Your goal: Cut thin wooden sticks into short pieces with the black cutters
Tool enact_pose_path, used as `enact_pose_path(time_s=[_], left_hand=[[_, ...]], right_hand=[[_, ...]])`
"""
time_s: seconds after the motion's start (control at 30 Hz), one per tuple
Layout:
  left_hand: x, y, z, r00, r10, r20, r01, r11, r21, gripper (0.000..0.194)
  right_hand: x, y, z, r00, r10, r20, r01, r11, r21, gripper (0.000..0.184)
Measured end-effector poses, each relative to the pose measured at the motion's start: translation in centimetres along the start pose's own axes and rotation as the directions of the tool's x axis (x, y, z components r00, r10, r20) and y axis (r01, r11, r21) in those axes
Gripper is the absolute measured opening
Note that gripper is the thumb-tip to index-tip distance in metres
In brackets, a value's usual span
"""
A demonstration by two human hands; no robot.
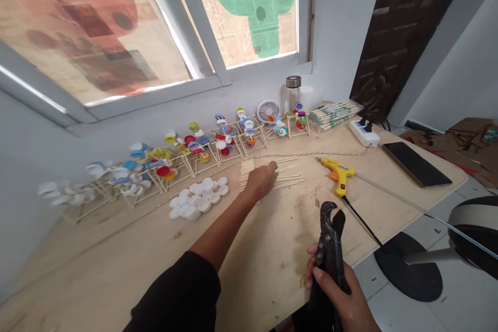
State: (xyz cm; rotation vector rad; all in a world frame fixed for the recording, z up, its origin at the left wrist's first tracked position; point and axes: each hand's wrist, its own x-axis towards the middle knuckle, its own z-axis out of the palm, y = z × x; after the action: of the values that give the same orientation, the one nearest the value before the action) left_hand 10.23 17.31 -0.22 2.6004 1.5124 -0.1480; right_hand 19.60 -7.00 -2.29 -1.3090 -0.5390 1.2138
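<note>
Capped stick frames point(224, 144) stand assembled beyond the left hand point(262, 181), bunched over loose sticks point(247, 167), grip unclear; white caps point(200, 198) beside it remain unused; right hand point(350, 296) clasps cutters point(330, 243).

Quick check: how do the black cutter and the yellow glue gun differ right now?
The cutter is mostly black; the glue gun is mostly yellow. The cutter is gripped in the right hand; the glue gun lies on the table, untouched. A black cord runs from the glue gun; none shows on the cutter. Both are hand tools.
</note>
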Motion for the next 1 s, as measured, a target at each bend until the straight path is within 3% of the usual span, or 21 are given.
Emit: enact_pose_path(time_s=[0.2,0.6,1.0], left_hand=[[2.4,-0.5,0.0,1.0,-0.018,-0.004,0.018,1.0,-0.004,0.027],[0.6,-0.8,0.3,0.989,0.122,0.083,-0.119,0.992,-0.039,0.017],[3.0,-1.7,0.2,0.997,0.065,0.038,-0.062,0.996,-0.061,0.023]], right_hand=[[0.2,0.3,-0.2,0.999,-0.031,0.03,0.031,1.0,-0.005,0.037],[0.3,0.0,-0.3,0.999,-0.008,0.048,0.009,1.0,-0.007,0.037],[0.5,-0.1,-0.3,0.997,0.027,0.077,-0.024,0.999,-0.045,0.044]])
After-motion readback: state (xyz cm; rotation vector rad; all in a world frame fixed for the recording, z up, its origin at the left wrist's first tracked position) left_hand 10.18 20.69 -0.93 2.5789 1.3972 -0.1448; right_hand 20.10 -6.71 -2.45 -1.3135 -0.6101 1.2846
